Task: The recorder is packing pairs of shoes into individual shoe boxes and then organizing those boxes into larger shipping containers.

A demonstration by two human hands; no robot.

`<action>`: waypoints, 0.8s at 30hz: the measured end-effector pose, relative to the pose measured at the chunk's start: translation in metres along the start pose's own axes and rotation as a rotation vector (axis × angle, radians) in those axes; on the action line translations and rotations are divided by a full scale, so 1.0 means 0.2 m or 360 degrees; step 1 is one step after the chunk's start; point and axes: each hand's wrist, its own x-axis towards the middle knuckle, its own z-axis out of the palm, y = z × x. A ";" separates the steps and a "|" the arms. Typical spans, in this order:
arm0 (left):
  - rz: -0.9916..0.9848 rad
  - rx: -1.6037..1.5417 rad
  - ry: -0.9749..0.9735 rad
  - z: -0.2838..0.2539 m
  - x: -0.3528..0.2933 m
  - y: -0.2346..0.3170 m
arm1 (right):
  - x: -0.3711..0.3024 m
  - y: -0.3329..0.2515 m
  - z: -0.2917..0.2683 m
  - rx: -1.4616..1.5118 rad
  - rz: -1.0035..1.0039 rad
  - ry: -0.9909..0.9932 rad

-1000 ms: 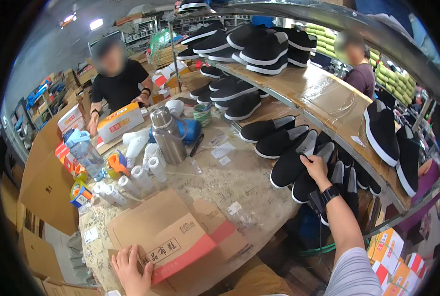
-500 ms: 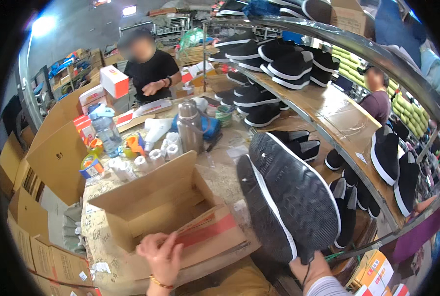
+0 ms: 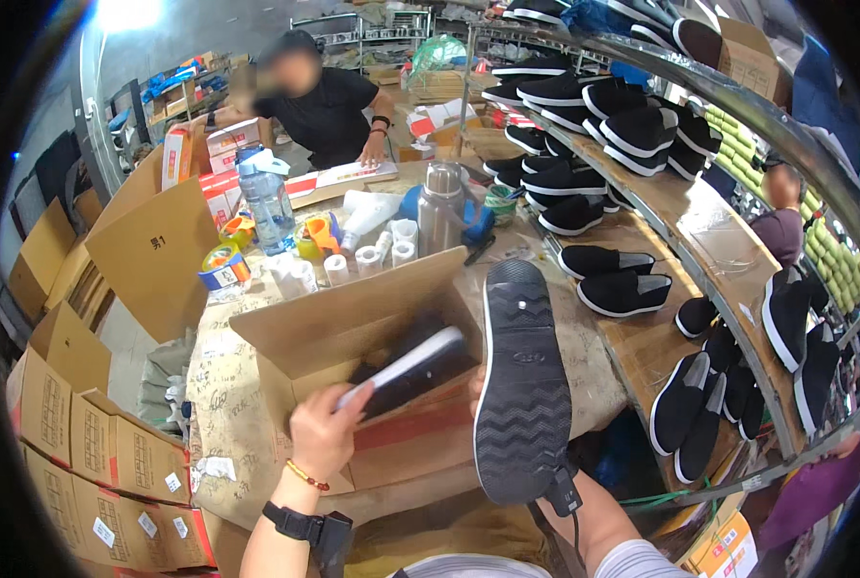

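Note:
My left hand [image 3: 322,424] is closed on a black shoe with a white sole edge [image 3: 412,366], tilted over the opening of a cardboard box [image 3: 353,301]. The far end of that shoe is blurred. My right hand [image 3: 475,387] grips a second black shoe [image 3: 524,405] upright beside the box, its dark zigzag-patterned sole facing me. Most of the right hand is hidden behind this shoe; only some fingertips show at its left edge. The box stands with its far flap raised on the worktable [image 3: 232,371].
A steel flask [image 3: 441,217], a water bottle [image 3: 269,207], tape dispensers [image 3: 225,268] and white rolls [image 3: 336,270] stand beyond the box. To the right, a shelf rack [image 3: 695,226] holds black shoes. Folded cartons [image 3: 131,472] line the left. Across the table, a person [image 3: 324,111] leans over.
The two shoes were together in my right hand; now my left hand has one and has brought it over the box. The other shoe turned more upright. The person opposite lowered a white-and-orange box.

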 end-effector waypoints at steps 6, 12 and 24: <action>0.0222 0.0015 -0.0007 -0.09 0.03 -0.08 | 0.06 0.06 0.06 0.0021 0.0005 0.0063; -0.0553 -0.0050 0.0581 -0.20 -0.09 -0.46 | 0.26 -0.01 0.37 -0.2314 -0.1460 0.0101; -0.0986 0.0487 -0.0363 0.06 -0.03 -0.33 | 0.53 -0.02 0.28 -0.3392 -0.1383 -0.0261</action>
